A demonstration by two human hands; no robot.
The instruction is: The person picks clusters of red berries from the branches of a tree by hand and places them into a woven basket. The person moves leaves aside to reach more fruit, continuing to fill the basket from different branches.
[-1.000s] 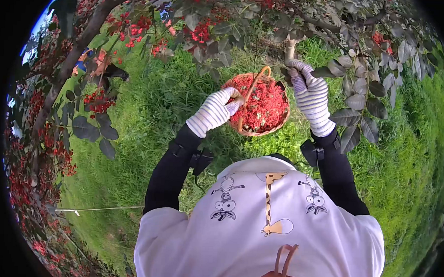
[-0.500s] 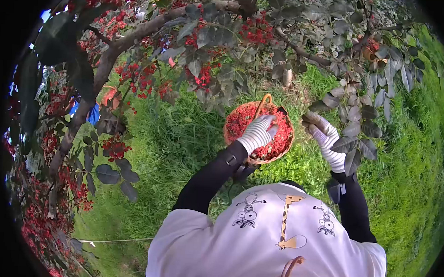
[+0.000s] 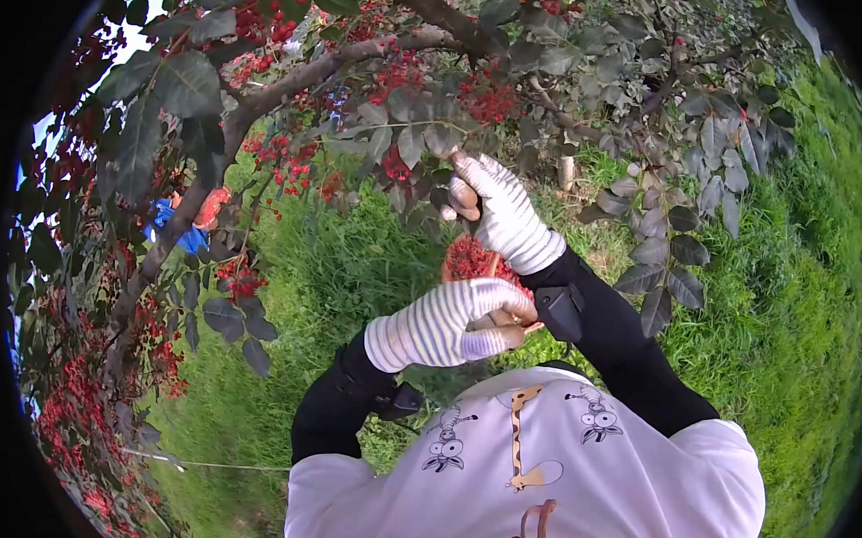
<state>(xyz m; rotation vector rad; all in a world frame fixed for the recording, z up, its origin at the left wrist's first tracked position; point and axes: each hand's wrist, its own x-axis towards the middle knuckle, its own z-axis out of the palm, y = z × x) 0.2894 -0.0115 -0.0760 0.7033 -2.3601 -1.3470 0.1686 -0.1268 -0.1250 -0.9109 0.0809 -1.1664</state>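
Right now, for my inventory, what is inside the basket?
Red berries show in the basket. The left hand and right hand cover much of it; what lies behind them, or beneath the top berries, cannot be seen.

Grass below; 1 pale cord lower left; blue item left.

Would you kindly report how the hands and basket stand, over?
Right hand raised by leaves, grip unclear. Left hand partly covering basket, grip unclear. Red berries inside; both hands block the view.
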